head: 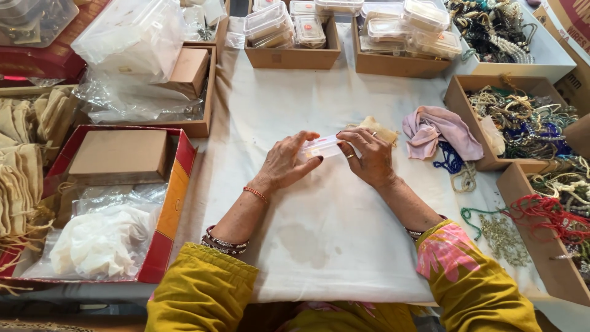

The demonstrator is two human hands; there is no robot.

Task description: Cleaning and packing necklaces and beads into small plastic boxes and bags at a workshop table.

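white cloth [332, 240] covers the table, wooden trays of beads around it. i see my left hand [284, 165] and right hand [370, 158] pinching a small clear plastic box [321, 147] between them, a beige cloth pouch [379, 130] just behind the grip.

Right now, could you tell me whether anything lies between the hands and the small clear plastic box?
Nothing visible does. Both the left hand and the right hand already hold the clear plastic box by its ends, above the white table cloth. A beige pouch lies just behind the right hand.
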